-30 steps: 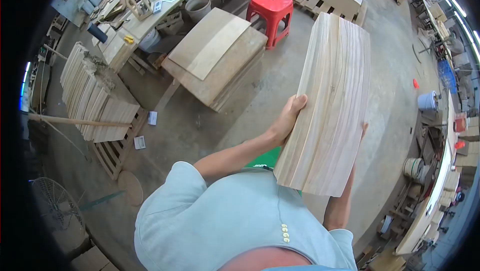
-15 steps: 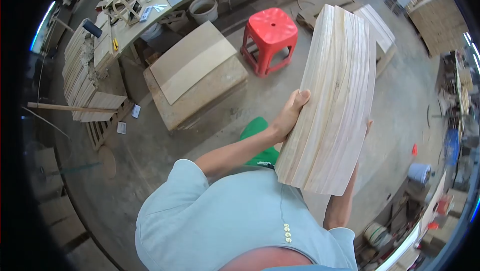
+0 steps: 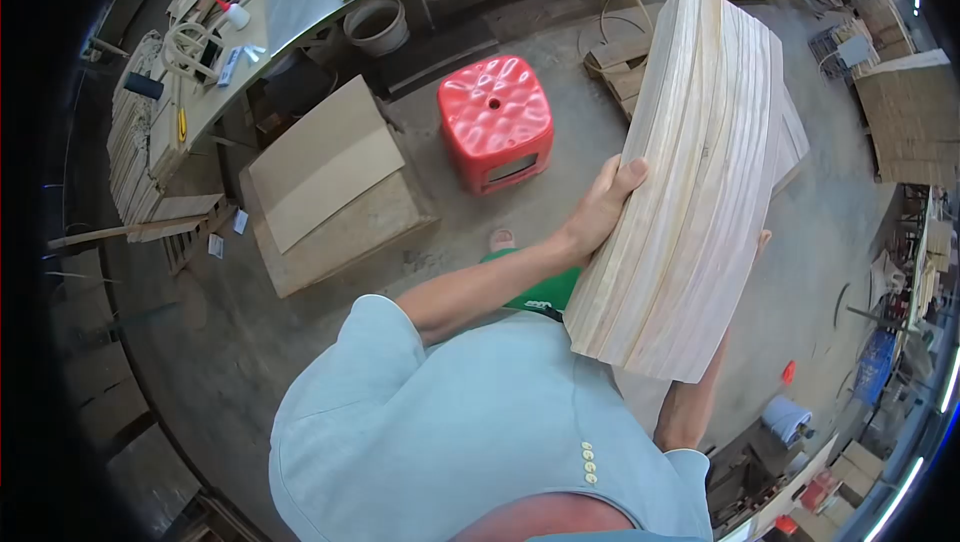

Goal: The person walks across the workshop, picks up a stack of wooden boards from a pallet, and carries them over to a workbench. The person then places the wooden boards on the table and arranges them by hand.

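Note:
A thick stack of thin wooden boards (image 3: 690,182) is held up in front of my chest, tilted so its layered edges face me. On its left side my left hand (image 3: 603,210) is closed, thumb over the near edge and fingers hidden behind. My right hand (image 3: 764,242) grips the far right side; only a fingertip shows past the wood, and the forearm comes up from below. The lower end of the stack is close to my shirt (image 3: 470,412).
Ahead stands a red plastic stool (image 3: 496,122). Left of it, a low block (image 3: 340,232) carries a flat sheet. A workbench (image 3: 290,2) with a glue bottle (image 3: 235,13) is at the upper left. Beyond the boards lies a wooden pallet (image 3: 622,67).
My view has shifted, and the stool now appears nearer and further left. The boards stay in both hands, slightly further right in the view. A foot has come into sight below the stool.

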Tool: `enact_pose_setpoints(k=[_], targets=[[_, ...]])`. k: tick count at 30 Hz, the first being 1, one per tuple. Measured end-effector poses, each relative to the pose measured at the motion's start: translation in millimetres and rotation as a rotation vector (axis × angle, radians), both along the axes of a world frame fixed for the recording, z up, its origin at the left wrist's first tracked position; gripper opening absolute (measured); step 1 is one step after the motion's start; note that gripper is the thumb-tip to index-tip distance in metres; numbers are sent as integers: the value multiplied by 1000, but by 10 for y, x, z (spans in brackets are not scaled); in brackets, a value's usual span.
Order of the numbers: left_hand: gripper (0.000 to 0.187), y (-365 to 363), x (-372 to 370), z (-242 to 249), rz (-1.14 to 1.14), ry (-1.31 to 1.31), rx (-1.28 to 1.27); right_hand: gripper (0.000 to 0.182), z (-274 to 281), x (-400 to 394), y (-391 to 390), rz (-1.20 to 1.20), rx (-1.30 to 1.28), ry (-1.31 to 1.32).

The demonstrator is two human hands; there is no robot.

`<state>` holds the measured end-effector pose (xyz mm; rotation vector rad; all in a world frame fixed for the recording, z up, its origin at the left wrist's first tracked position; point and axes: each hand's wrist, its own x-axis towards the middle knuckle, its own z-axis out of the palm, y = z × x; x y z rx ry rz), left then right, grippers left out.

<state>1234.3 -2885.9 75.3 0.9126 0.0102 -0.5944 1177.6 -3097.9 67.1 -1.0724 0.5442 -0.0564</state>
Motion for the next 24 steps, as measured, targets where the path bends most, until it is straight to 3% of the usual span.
enact_pose_setpoints(k=[7,12,18,24], targets=[[92,-997,1342,-195,171,-38,-67,76,-116,1685,-947,162,4,-5],[87,-1256,2213,-98,308,-22,-53,76,-53,2961,-1278,354,27,0],[74,-983,3085,-66,531,-32,-52,75,-128,4327,-988,579,102,-12],[74,-346,3969,-300,728,-58,-16,74,-318,5637,-86,787,172,-34]])
